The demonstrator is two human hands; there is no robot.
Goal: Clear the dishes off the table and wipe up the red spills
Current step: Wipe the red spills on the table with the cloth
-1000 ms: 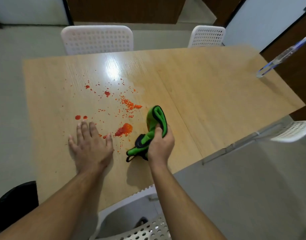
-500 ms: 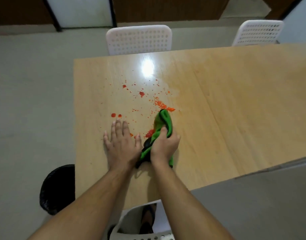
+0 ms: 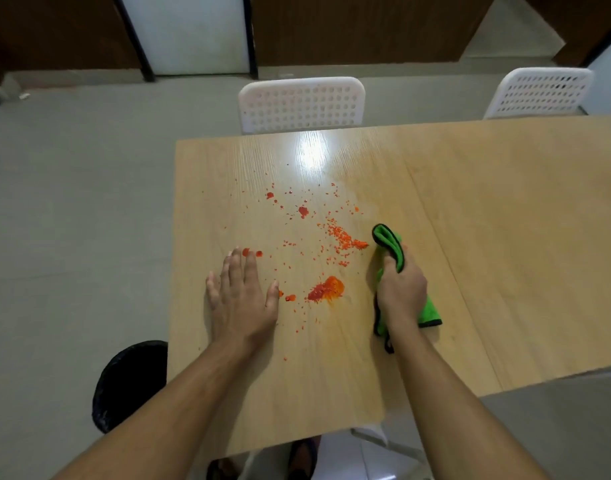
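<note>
Where right hand (image 3: 401,289) grips, green cloth (image 3: 390,244) partly hidden.

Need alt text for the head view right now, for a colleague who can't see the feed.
A right hand grips a bunched green microfibre cloth on a light wooden table, beside scattered red spills. The left hand rests flat on the table left of the spills. Two white perforated plastic chairs stand behind it.

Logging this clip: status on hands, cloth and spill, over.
Left hand flat on table. Right hand grips green cloth, right of red spill. Spill unwiped. No dishes visible.
</note>
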